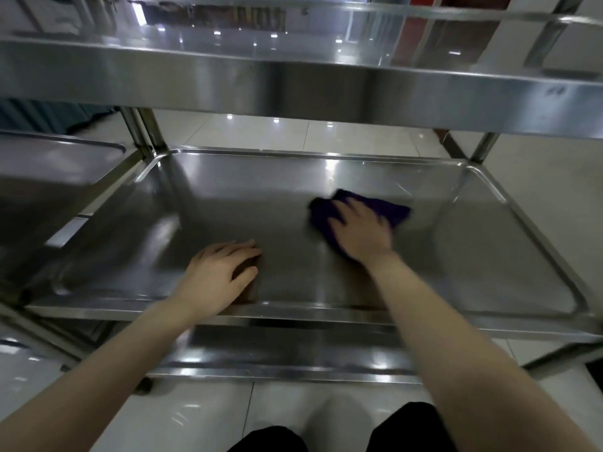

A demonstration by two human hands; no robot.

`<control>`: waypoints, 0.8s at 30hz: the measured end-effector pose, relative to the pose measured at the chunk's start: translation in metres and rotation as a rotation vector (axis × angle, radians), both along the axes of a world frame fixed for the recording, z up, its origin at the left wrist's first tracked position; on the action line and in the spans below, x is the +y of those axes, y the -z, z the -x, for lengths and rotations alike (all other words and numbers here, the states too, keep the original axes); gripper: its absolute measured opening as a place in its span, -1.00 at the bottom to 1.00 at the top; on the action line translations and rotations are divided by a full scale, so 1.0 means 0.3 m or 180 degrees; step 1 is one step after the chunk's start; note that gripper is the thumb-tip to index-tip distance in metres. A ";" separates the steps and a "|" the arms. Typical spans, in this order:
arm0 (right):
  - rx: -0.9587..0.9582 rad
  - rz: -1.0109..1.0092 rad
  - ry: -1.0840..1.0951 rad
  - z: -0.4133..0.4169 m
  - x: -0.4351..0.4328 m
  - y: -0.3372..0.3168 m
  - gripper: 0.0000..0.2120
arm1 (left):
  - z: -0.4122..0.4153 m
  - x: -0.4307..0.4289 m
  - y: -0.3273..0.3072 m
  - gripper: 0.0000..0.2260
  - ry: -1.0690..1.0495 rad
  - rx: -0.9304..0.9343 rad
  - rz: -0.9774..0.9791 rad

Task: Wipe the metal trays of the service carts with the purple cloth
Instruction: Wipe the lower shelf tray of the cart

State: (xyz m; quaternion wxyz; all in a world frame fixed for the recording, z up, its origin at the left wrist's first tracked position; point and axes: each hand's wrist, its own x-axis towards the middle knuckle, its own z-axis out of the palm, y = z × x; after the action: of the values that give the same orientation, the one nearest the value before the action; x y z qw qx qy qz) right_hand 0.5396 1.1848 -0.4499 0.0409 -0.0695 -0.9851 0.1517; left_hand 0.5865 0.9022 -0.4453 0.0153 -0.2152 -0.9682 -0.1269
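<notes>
The middle metal tray [473, 256] of a service cart fills the view. My right hand [360, 231] presses the purple cloth [388, 208] flat on the tray's right-centre; the hand is blurred. The cloth sticks out beyond my fingers to the far side and to the right. My left hand [222, 274] rests palm down on the tray near its front rim, fingers loosely spread, holding nothing.
The cart's top tray [293, 83] overhangs just above, and a lower tray [293, 357] shows beneath the front rim. A second cart's tray [49, 171] stands at the left. Upright posts [146, 128] rise at the back corners. White tiled floor lies around; my knees are at the bottom.
</notes>
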 end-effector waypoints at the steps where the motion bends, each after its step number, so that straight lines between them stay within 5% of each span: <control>1: 0.0020 -0.0019 0.0316 -0.032 0.120 0.002 -0.53 | 0.023 -0.037 -0.014 -0.55 0.0047 0.0053 0.0173; 5: -0.0110 0.0202 0.1400 -0.200 0.542 -0.011 -0.52 | 0.098 -0.236 -0.034 -0.34 -0.0403 0.0191 0.0522; 9: 0.0045 -0.0003 0.1700 -0.167 0.484 -0.009 -0.52 | 0.118 -0.263 0.004 -0.31 -0.0489 0.0094 0.0343; 18: -0.0200 -0.0034 -0.0682 0.197 -0.519 0.003 -0.53 | 0.118 -0.269 0.006 -0.27 -0.0436 0.0217 0.0171; 21: -0.0226 0.0069 -0.0910 0.194 -0.518 0.006 -0.51 | 0.123 -0.282 0.004 -0.29 -0.0337 0.0256 -0.0014; 24: 0.0009 0.0082 -0.0287 0.130 -0.283 0.001 -0.54 | 0.124 -0.284 0.008 -0.30 -0.0359 0.0285 -0.0069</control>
State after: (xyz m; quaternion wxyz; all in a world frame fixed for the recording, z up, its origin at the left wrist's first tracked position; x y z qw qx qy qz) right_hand 0.5006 1.0999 -0.4502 0.0346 -0.0253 -0.9852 0.1661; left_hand 0.5492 0.8170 -0.4478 0.0681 -0.1656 -0.9757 -0.1265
